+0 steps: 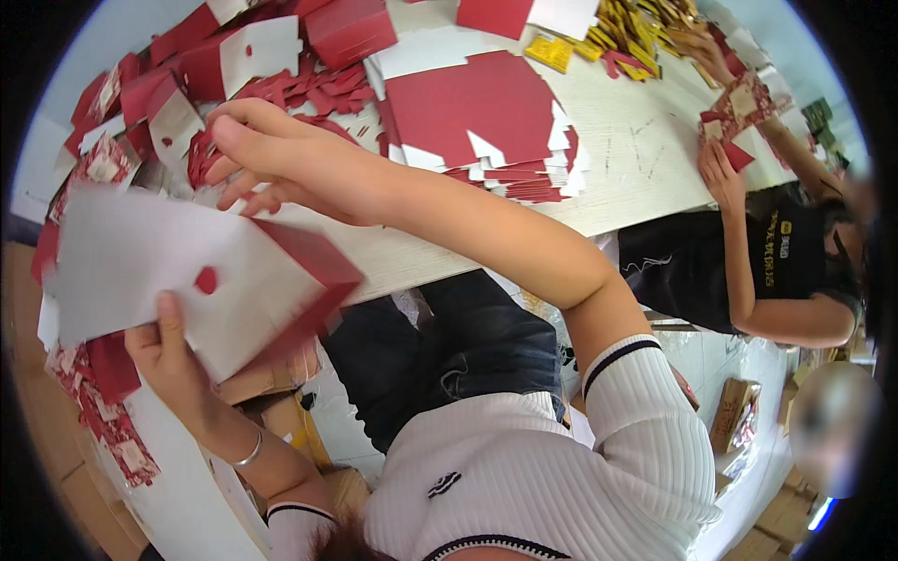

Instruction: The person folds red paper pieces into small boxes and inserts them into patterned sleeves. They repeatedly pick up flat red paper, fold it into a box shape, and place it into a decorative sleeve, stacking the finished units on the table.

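My left hand [168, 360] grips a folded cardboard box [248, 290] at its near side, thumb on the white face. The box is white on this face and red on the sides, with a small red hole in the white. A white flap sticks out to the left and is slightly blurred. Over the far edge of the box reaches my right hand [271, 164], its fingers apart and nothing visible in them. Beyond that hand lies a heap of red cut paper strips [318, 93].
A stack of flat red-and-white card blanks [468, 112] lies mid-table. Folded red boxes [351, 33] pile up at the far left. Yellow packets [552, 51] lie at the back right. A co-worker at right holds a patterned red piece [744, 103].
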A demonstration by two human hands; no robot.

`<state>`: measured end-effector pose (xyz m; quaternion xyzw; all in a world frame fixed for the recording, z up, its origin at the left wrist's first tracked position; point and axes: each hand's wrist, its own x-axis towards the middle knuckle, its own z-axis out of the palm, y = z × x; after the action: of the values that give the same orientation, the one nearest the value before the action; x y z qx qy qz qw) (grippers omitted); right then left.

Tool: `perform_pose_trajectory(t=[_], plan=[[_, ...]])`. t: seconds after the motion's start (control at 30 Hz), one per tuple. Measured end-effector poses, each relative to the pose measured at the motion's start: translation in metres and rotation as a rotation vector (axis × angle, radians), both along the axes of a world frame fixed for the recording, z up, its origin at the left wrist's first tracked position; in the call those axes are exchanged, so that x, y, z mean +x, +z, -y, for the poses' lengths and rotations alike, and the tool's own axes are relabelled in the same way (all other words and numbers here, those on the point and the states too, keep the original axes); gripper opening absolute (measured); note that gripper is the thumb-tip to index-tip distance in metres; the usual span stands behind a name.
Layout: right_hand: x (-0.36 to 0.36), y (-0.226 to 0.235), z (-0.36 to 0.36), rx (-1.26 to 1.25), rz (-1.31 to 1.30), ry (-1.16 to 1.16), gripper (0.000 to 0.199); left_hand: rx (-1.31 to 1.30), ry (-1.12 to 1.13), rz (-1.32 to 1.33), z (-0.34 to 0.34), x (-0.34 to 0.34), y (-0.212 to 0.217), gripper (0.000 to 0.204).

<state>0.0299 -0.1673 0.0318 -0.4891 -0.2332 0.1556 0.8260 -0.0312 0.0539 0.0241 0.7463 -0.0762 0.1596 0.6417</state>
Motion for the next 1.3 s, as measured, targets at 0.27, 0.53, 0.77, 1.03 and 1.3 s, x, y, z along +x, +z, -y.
perform_pose_trajectory(t=[0.27,0.53,0.77,1.03,1.3], plan=[[-0.084,-0.007,0.089,-0.447,0.061,0.044,0.092,-0.214,-0.131,-0.148,0.06,0.007,-0.021,0.028],[-0.052,-0.037,0.256,-0.543,-0.109,-0.987,0.049,-0.08,-0.425,-0.096,0.135,0.011,-0.026,0.039],[0.068,-0.062,0.195,-1.394,0.976,-0.885,0.028,0.7,-0.205,0.323,0.207,0.038,-0.043,0.072],[0.09,-0.064,0.174,-1.697,0.852,-0.972,0.03,0.817,-0.137,0.269,0.225,0.04,-0.066,0.089],[0.008,0.046,0.116,-1.195,0.57,-0.85,0.024,0.524,0.035,0.365,0.215,0.03,-0.044,0.103]])
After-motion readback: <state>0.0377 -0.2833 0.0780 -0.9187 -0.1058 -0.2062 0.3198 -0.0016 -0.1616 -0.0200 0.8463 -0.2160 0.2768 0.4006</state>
